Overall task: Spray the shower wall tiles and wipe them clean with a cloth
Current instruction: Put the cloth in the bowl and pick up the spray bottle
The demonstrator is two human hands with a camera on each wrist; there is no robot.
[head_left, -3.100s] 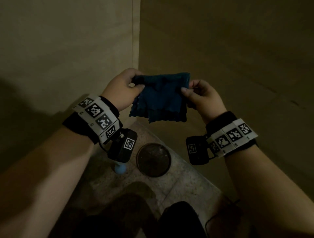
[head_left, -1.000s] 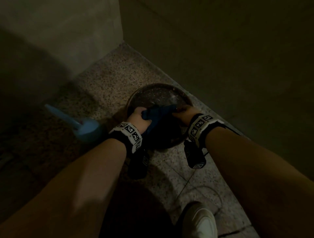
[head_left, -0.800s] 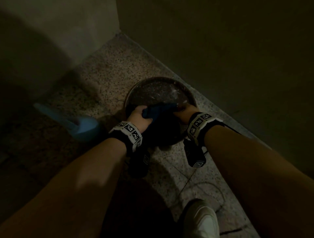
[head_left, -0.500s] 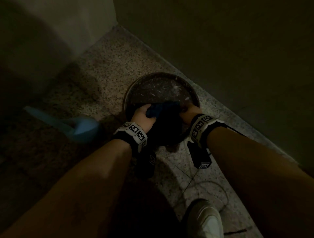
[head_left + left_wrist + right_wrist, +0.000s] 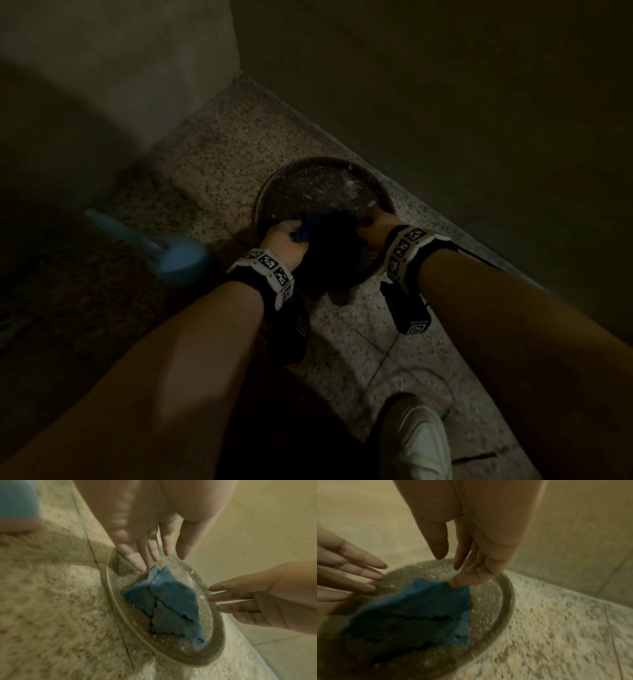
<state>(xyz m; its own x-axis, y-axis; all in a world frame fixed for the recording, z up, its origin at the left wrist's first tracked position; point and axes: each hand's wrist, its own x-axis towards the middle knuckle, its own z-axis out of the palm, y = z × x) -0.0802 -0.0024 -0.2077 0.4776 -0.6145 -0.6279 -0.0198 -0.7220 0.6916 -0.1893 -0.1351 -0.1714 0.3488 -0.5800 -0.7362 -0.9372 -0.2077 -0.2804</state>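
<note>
Cloth [image 5: 164, 605], blue and folded, lies in the round basin [image 5: 212, 651] on the speckled floor [image 5: 219, 164], between the two hands. Left hand [image 5: 145, 536] has straight, spread fingers, tips just touching one corner; right hand [image 5: 471, 534] is likewise relaxed, one fingertip touching the opposite corner. Neither grips it. A blue scoop [image 5: 178, 257] sits left of the left hand.

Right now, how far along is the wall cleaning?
Seemingly near the end. The folded blue cloth lies in the round dark basin on the speckled floor. Both the left hand and the right hand have straight fingers, at most brushing the cloth. No spray bottle shows, and whether the wall tiles are clean cannot be told. What remains is unclear.
</note>
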